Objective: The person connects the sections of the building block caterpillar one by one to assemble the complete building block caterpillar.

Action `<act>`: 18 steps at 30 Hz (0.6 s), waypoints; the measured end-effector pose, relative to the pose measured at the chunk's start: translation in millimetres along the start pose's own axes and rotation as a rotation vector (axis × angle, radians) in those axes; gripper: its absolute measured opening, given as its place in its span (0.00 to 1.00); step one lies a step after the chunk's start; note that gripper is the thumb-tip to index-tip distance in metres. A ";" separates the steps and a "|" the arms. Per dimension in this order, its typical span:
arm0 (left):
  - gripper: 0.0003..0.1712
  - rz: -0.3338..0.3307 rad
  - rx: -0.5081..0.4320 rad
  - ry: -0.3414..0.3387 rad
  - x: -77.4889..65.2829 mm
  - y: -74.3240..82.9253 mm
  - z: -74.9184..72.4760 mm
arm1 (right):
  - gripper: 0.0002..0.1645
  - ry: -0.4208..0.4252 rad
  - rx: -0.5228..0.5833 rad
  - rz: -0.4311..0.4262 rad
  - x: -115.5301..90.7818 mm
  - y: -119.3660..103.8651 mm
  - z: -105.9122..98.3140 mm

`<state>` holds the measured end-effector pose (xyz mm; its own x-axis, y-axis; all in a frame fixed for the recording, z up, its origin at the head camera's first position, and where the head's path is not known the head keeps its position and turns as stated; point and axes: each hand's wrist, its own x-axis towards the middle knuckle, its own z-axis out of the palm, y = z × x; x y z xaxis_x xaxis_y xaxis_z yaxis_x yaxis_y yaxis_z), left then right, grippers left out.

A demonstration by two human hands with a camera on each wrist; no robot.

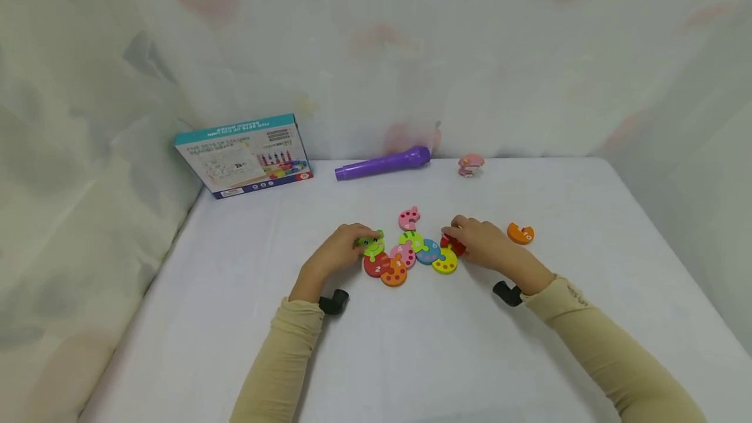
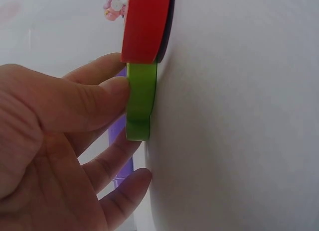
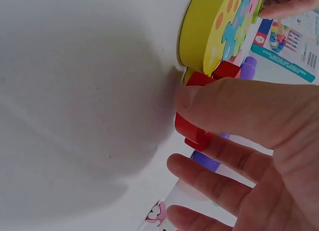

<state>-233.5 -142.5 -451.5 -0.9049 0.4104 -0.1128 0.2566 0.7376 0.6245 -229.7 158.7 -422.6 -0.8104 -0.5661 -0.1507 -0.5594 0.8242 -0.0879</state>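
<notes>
A chain of numbered wooden puzzle pieces lies linked on the white table, running from a green frog-faced head piece (image 1: 373,246) past red, orange, pink, light green and blue pieces to a yellow one (image 1: 444,261). At the head end my left hand (image 1: 341,250) pinches the green piece between thumb and fingers; its side edge (image 2: 141,101) shows beside a red piece (image 2: 148,27). My right hand (image 1: 484,243) pinches another red piece (image 3: 188,122), which sits against the yellow piece's tab and is partly covered by the thumb. Whether those two are fully joined cannot be seen.
Loose on the table are a pink piece (image 1: 408,219) behind the chain and an orange piece (image 1: 520,234) marked 10 at right. Along the back stand a toy box (image 1: 247,156), a purple microphone-shaped stick (image 1: 383,164) and a small pink figurine (image 1: 470,164).
</notes>
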 end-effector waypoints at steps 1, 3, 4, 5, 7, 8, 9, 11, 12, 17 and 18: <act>0.22 0.001 0.001 -0.002 0.4 -0.2 0.7 | 0.31 -0.005 0.002 0.001 0.0 0.0 0.3; 0.22 -0.011 -0.001 -0.005 1.0 -0.9 2.4 | 0.31 -0.016 0.004 0.008 0.1 0.1 1.8; 0.22 -0.011 -0.001 -0.005 1.3 -1.1 3.1 | 0.31 -0.020 0.006 0.010 0.0 0.0 2.4; 0.22 -0.008 -0.007 -0.006 1.6 -0.9 3.4 | 0.31 -0.023 0.010 0.013 0.2 0.4 3.6; 0.22 -0.002 -0.006 -0.007 2.2 -0.6 3.7 | 0.30 -0.026 0.015 0.016 0.7 1.3 6.1; 0.22 -0.005 -0.005 -0.009 2.3 -0.5 3.4 | 0.30 -0.026 0.018 0.017 1.0 1.8 7.3; 0.23 -0.004 -0.001 -0.010 2.4 -0.3 3.1 | 0.30 -0.024 0.023 0.015 1.4 2.2 8.5; 0.23 -0.001 0.005 -0.012 2.5 -0.4 2.4 | 0.30 -0.018 0.032 0.005 2.6 3.3 10.7; 0.23 0.000 0.009 -0.012 2.4 -0.4 1.8 | 0.29 -0.013 0.035 -0.001 3.2 3.9 11.5; 0.23 0.006 0.014 -0.007 2.7 -1.1 0.2 | 0.30 -0.019 0.022 -0.014 7.3 7.6 13.1; 0.23 0.007 0.013 -0.008 2.9 -0.8 -0.1 | 0.31 -0.029 0.018 -0.010 8.0 8.3 12.9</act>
<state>-236.4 -141.9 -452.3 -0.9003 0.4197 -0.1152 0.2670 0.7417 0.6153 -238.6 161.2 -437.2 -0.7996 -0.5736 -0.1780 -0.5637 0.8190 -0.1073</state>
